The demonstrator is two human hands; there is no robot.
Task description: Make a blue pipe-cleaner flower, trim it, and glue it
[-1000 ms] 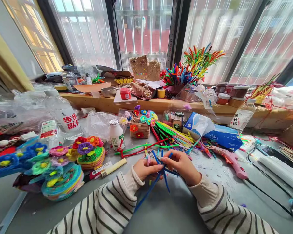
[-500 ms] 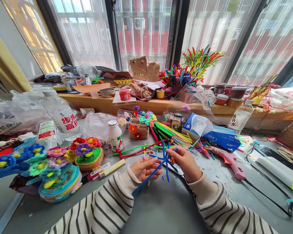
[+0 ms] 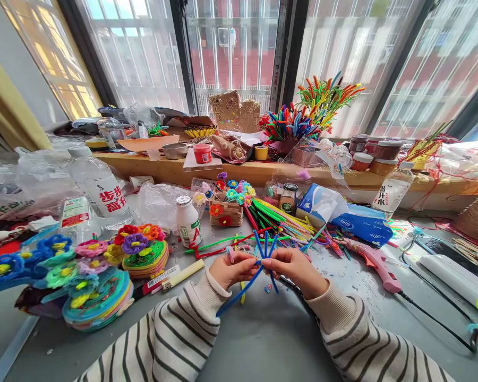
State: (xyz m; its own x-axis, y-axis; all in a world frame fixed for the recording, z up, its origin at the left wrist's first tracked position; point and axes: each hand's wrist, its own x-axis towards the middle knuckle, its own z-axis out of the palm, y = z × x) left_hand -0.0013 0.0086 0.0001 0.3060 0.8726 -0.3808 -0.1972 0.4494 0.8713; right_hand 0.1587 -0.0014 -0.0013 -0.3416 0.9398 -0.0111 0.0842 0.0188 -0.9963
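Both my hands meet over the grey table near its middle. My left hand (image 3: 234, 269) and my right hand (image 3: 293, 268) pinch a bunch of blue pipe cleaners (image 3: 263, 253) where they cross. Short blue ends fan upward above my fingers, and one long blue stem (image 3: 235, 296) runs down and left below my left hand. Both hands are closed on the bunch. Striped sleeves cover my arms.
Finished pipe-cleaner flower coasters (image 3: 99, 297) lie at the left. A small white bottle (image 3: 187, 222), a little basket of flowers (image 3: 226, 209), loose green pipe cleaners (image 3: 279, 215), a blue tissue pack (image 3: 362, 225) and a pink glue gun (image 3: 376, 262) surround my hands. A cluttered wooden shelf (image 3: 258, 172) runs behind.
The spread blue star of pipe cleaners has been gathered; its ends now point upward. My right hand moved closer to the left, both pinching at the crossing.
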